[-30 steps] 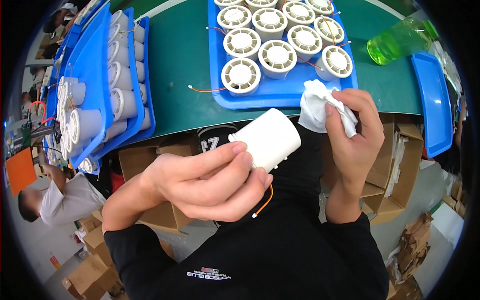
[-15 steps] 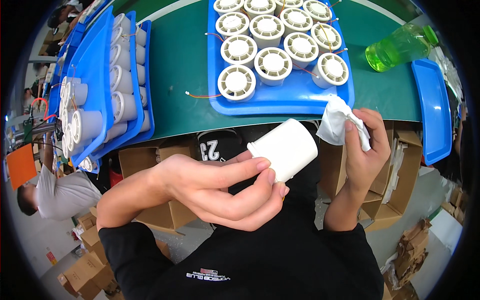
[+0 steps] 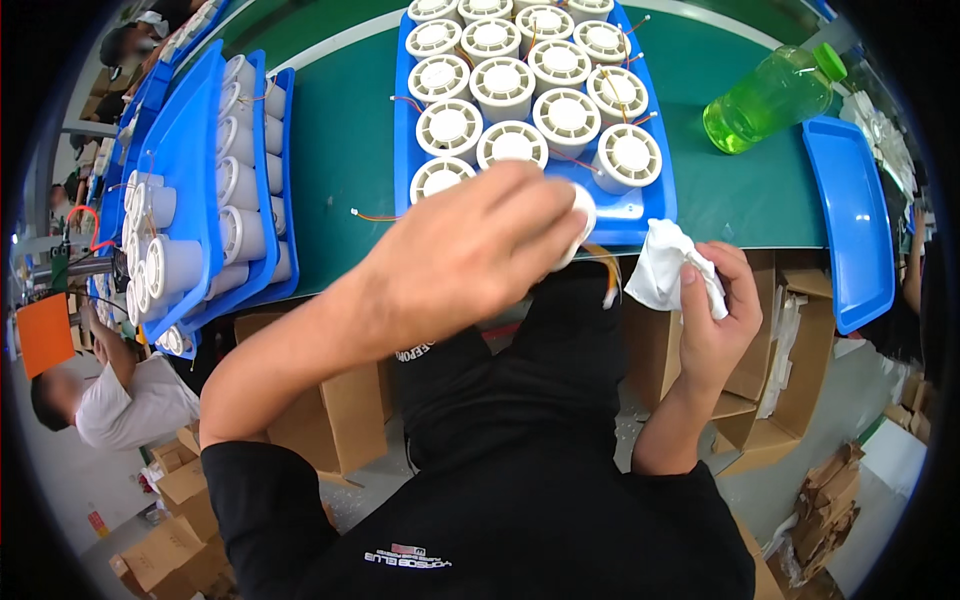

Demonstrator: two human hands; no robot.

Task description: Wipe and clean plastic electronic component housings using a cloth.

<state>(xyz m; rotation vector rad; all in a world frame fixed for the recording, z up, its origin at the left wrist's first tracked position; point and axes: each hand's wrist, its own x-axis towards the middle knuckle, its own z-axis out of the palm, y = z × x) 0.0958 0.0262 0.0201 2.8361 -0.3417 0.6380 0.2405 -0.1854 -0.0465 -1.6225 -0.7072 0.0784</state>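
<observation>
I see stacked blue trays (image 3: 190, 130) far left. My left hand (image 3: 475, 250) has its fingers curled round a white cylinder (image 3: 582, 222), mostly hidden, wires (image 3: 611, 272) dangling, by the loaded tray's (image 3: 628, 207) near edge; can't tell if touching. White cloth (image 3: 660, 270) next, pinched in my right hand's (image 3: 722, 318) fingers. Then green bottle (image 3: 765, 100) on table (image 3: 345, 130), another blue tray (image 3: 850, 230).

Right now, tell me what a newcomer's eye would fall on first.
Most likely the blue tray at top centre, crowded with white cylinders with slotted round tops. To its right, the bright green bottle stands out against the darker green table. In front, the left hand holds another white cylinder, mostly hidden, while the right hand holds a crumpled white cloth.
</observation>
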